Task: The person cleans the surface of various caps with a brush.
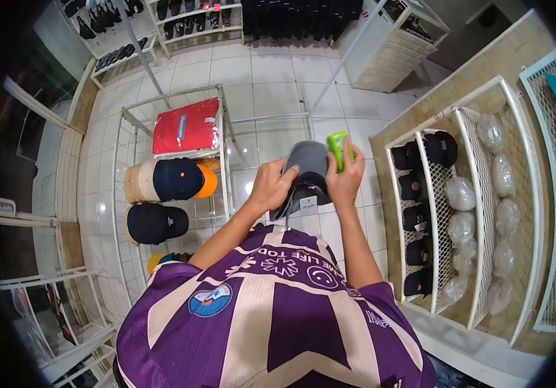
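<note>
In front of my chest is a dark cap with a grey brim (307, 157), held by its left edge in my left hand (272, 183). The thumb of that hand lies on the brim. A white tag (307, 202) hangs at the cap's near side. At the brim's right edge, my right hand (347, 176) is closed round a small bright green object (337, 150), whose exact kind I cannot make out. The fingers hide part of it.
To my left stands a wire rack (125, 123) with a folded red garment (186, 127) and several caps, among them a black one (156, 224). On my right, white mesh shelves (478, 194) hold caps and clear plastic-wrapped bundles. Metal poles rise ahead over the tiled floor (271, 84).
</note>
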`<action>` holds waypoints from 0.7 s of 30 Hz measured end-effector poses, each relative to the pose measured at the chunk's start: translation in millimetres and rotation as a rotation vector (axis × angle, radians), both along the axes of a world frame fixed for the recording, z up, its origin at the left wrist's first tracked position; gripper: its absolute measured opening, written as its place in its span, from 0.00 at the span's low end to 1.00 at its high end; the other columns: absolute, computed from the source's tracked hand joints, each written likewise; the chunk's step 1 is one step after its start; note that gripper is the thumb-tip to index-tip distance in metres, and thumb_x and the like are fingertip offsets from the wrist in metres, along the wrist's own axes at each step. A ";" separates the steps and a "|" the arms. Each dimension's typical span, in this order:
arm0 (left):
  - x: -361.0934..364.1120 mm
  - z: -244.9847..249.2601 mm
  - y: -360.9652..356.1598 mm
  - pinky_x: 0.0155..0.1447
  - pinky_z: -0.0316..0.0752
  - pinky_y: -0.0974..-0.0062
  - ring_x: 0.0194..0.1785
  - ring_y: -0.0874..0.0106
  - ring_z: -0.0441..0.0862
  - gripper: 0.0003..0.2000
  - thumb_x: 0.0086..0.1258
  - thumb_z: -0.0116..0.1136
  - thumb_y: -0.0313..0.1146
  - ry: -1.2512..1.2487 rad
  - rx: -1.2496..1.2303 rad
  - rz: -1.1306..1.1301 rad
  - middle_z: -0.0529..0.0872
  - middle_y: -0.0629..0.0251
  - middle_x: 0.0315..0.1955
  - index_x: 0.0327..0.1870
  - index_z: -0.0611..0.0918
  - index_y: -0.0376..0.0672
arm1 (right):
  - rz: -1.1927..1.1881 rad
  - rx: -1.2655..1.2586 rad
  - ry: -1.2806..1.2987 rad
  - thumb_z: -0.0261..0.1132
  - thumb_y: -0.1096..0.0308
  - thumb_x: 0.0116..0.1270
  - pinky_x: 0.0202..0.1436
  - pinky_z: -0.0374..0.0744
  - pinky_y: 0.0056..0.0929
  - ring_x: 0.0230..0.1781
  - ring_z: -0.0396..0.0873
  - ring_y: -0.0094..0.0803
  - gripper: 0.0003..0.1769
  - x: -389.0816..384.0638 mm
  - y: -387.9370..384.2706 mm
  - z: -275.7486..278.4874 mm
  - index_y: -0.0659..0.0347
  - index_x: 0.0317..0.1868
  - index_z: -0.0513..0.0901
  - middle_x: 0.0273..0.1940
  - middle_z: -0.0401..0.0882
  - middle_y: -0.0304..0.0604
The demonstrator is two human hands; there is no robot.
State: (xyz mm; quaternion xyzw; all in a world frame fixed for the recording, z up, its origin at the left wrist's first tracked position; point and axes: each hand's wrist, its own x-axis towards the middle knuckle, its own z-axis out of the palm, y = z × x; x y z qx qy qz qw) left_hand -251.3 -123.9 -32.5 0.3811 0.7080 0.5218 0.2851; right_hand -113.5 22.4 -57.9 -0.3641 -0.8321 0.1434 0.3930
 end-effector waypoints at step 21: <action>-3.6 -10.7 11.3 0.42 0.73 0.52 0.34 0.42 0.82 0.16 0.72 0.56 0.38 0.110 0.005 0.119 0.82 0.38 0.27 0.38 0.82 0.29 | -0.032 0.053 -0.022 0.71 0.69 0.68 0.67 0.70 0.50 0.60 0.73 0.56 0.33 -11.4 12.2 4.7 0.60 0.73 0.76 0.60 0.75 0.61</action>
